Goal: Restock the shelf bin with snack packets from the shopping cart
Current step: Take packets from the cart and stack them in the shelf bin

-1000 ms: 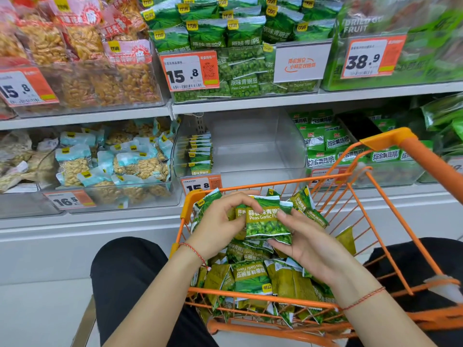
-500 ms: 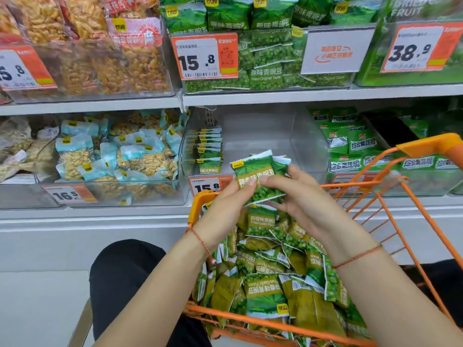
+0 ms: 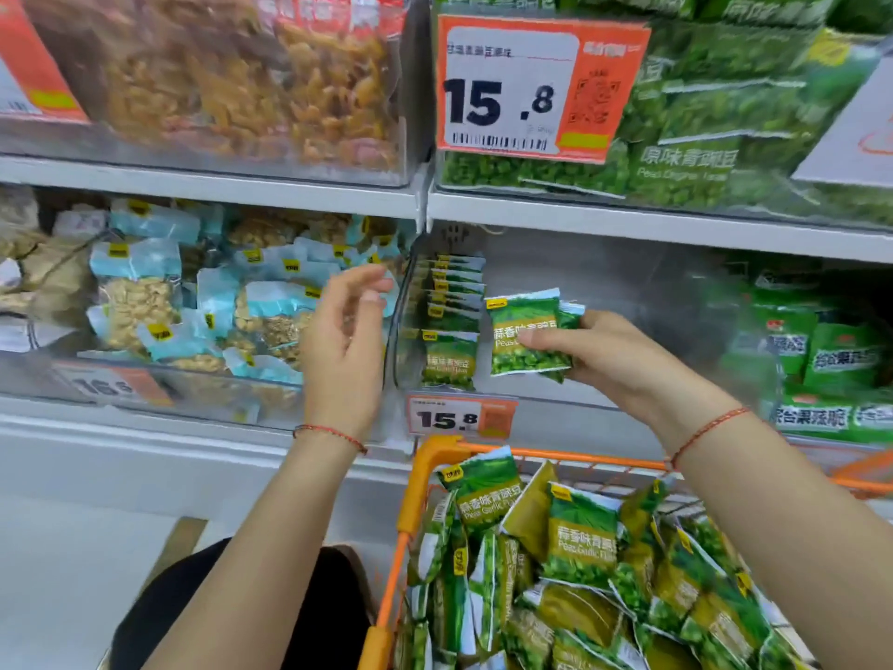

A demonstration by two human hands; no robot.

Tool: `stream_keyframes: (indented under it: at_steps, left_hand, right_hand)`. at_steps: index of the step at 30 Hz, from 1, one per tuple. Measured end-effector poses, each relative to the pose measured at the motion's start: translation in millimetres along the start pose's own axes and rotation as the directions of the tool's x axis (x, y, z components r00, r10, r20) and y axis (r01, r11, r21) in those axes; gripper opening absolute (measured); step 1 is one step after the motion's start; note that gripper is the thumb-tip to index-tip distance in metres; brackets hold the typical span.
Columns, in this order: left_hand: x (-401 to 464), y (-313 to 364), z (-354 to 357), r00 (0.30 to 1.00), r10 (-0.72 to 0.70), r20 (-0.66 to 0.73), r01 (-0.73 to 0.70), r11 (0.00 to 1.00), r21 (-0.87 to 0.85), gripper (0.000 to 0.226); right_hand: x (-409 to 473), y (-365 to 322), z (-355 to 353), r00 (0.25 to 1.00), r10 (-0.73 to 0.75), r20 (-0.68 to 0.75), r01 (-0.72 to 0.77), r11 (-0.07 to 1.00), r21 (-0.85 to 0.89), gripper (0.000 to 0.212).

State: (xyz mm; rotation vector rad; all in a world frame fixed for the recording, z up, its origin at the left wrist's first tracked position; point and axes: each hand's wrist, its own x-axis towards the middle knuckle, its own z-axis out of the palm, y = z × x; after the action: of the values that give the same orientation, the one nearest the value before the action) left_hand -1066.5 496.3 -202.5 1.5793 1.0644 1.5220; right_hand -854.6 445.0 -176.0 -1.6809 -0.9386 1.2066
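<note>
Shelf tag (image 3: 461, 418) "15.8"; "Peas Garlic Flavor" packets (image 3: 526, 338) in right hand (image 3: 613, 360)

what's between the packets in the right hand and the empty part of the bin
Nothing visible. The right hand holds the green packets in front of the clear shelf bin, whose space right of the standing row of packets is bare. The left hand hangs off to the left, apart.
</note>
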Motion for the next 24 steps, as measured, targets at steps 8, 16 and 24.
stream_keyframes:
  at_steps: [8, 16, 24]
  left_hand:
    - [17, -26, -2, 0.991, -0.019, -0.131, 0.022, 0.999, 0.024, 0.025]
    - [18, -17, -6, 0.994, 0.022, -0.107, -0.019, 0.999, 0.033, 0.021]
    - [16, -17, -9, 0.997, 0.048, -0.066, -0.04, 0.993, 0.112, 0.02]
  right_hand:
    - [62, 20, 38, 0.946, 0.295, 0.136, -0.283, 0.954, -0.099, 0.04]
    - [84, 34, 54, 0.902, 0.388, 0.187, -0.322, 0.896, -0.304, 0.12]
    - [79, 31, 55, 0.942, 0.296, 0.158, -0.207, 0.883, -0.42, 0.094]
